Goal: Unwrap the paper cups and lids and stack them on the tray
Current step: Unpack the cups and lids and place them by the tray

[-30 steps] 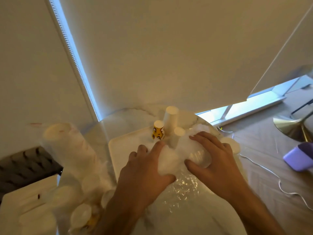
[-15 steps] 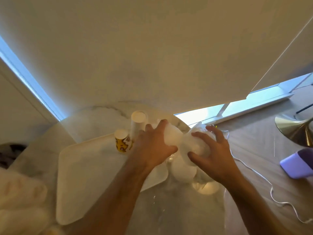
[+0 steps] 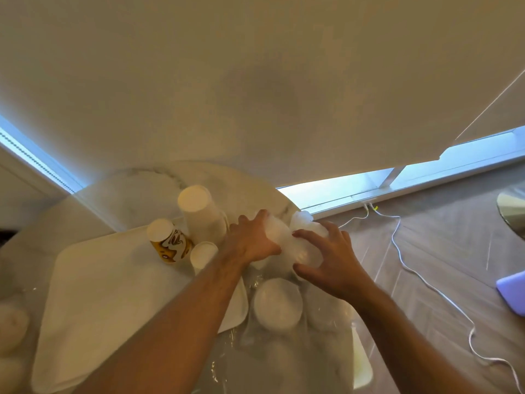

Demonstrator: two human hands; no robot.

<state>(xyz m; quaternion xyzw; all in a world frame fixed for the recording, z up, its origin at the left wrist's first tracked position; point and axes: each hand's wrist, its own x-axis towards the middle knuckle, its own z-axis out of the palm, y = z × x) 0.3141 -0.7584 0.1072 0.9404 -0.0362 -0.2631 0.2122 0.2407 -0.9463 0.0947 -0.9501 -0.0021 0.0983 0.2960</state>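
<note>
A white tray lies on the round marble table. At its far end stand a tall stack of white paper cups, a yellow patterned cup and a short white cup, all upside down. Just right of them my left hand and my right hand both grip a plastic-wrapped sleeve of white lids, held above the table's right side. Below it, more white lids lie in clear plastic wrap.
The table edge curves close behind my hands. A white cable runs over the wooden floor at the right, beside a purple object. Pale wrapped shapes sit blurred at the left edge. A blind hangs behind.
The view has swung right, and the wrapped cup rolls at the left have slid nearly out of frame. Both hands lifted the wrapped lid sleeve off the table and keep gripping it.
</note>
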